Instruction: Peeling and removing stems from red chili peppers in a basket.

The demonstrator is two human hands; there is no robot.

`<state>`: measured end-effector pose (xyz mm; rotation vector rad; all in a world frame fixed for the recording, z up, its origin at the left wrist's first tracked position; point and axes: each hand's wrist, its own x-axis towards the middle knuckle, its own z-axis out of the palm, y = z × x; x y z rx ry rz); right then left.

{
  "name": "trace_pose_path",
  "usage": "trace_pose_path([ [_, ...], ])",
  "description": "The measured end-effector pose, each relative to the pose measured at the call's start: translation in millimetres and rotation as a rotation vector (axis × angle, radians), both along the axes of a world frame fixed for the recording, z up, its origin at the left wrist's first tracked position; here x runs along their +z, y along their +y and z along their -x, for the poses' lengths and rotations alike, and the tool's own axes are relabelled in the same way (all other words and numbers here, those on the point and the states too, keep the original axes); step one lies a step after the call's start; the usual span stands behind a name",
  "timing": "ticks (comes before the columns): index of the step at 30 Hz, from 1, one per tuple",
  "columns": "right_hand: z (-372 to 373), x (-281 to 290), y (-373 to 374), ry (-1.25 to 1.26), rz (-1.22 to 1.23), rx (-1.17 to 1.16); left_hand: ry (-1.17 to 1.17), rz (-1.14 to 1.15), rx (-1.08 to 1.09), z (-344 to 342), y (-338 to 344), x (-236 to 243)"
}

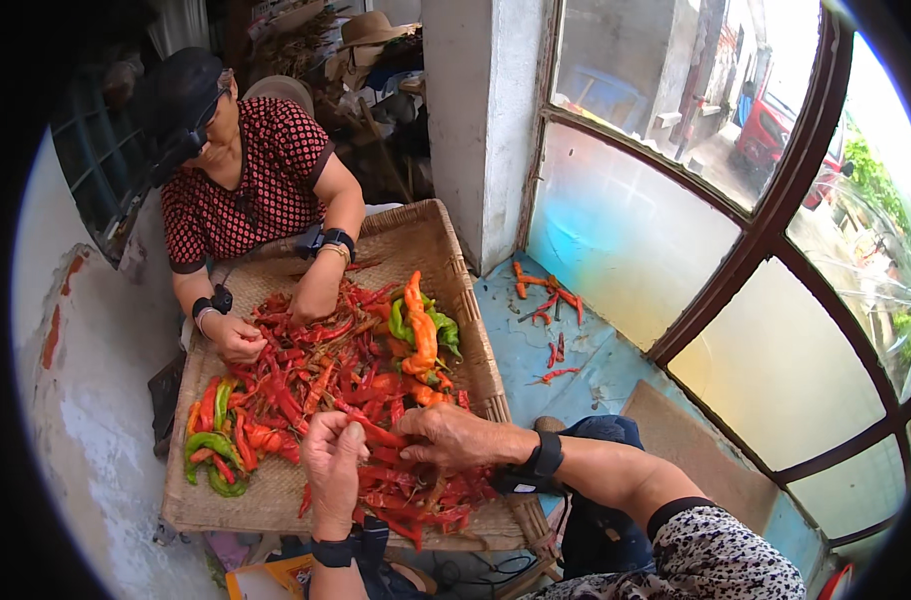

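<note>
Between my two hands is a red chili pepper (373,431), above the near part of a wide woven basket (265,512). My left hand (332,465) pinches one end of it between thumb and fingers. At the other end, my right hand (453,437) is closed with bent fingers; its fingertips are partly hidden. Below and around both hands spreads a heap of red chili peppers (415,490), some shrivelled. Large orange peppers (420,325) and green peppers (445,335) lie at the basket's right side. Another cluster of green peppers (215,447) rests at its left.
Across the basket, a person in a dotted shirt (260,185) has both hands (320,292) in the heap. Several red peppers (547,295) lie on the blue floor (505,310) at the right. A framed window (655,240) bounds the right side, a plaster wall (95,380) the left.
</note>
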<state>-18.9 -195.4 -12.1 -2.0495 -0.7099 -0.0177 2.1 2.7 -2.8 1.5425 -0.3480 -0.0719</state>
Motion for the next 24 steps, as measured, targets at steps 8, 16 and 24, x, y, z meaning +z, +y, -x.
trace_pose_path([
  [8, -8.2, -0.1, -11.4, -0.003, 0.02, -0.09, 0.187, 0.19, 0.449, -40.8, 43.6, -27.0],
  [16, -6.3, -1.0, -9.0, -0.084, 0.032, -0.069, -0.322, -1.239, 0.158, -29.1, 38.1, -56.4],
  [24, -6.8, -6.4, -9.9, -0.06, 0.085, -0.084, -0.175, -0.908, 0.096, -21.3, 30.0, -26.1],
])
